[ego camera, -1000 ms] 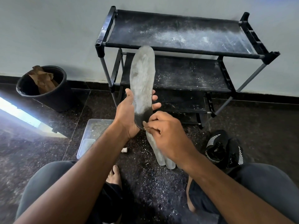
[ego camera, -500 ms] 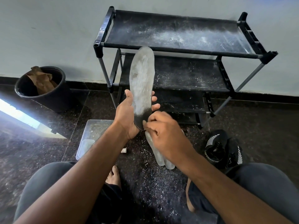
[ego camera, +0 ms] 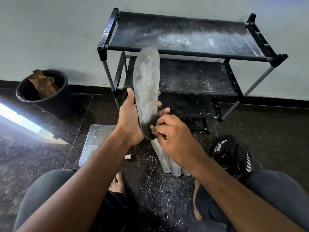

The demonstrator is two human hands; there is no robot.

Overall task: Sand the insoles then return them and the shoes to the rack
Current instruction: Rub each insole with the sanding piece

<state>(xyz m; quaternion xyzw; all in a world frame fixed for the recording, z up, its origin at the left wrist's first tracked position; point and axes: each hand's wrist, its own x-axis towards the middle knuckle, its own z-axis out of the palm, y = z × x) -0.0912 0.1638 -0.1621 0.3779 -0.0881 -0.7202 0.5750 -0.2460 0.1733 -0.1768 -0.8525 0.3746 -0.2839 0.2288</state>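
Held insole (ego camera: 146, 91): upright at the centre of the view, toe end at 12 o'clock, heel end at 6 o'clock; pale and dusty over most of its face, dark only at the heel.
Left hand (ego camera: 129, 119): wraps the lower part of the held insole from the 9 o'clock side, thumb on one edge, fingertips showing past the other.
Right hand (ego camera: 173, 139): curled, pinching a small tan scrap of sandpaper (ego camera: 153, 128) against the dark heel patch.
Stacked insoles (ego camera: 168, 158): flat on the floor at 6 o'clock from the hands, overlapping, partly hidden by the right forearm.
Shoes (ego camera: 232, 154): black pair on the floor at 4 o'clock, beside the right knee.
Rack (ego camera: 184, 37): at 12 o'clock against the wall; its shelves hold dust only.
Handling, judged: the insole looks thin, light and flexible; it would likely bend if gripped by one end, so support is best at mid-length with a palm behind the sanded area.
Bin (ego camera: 45, 92): at 10 o'clock, brown paper inside.
Clear tub (ego camera: 95, 141): on the floor at 7 o'clock from the hands.
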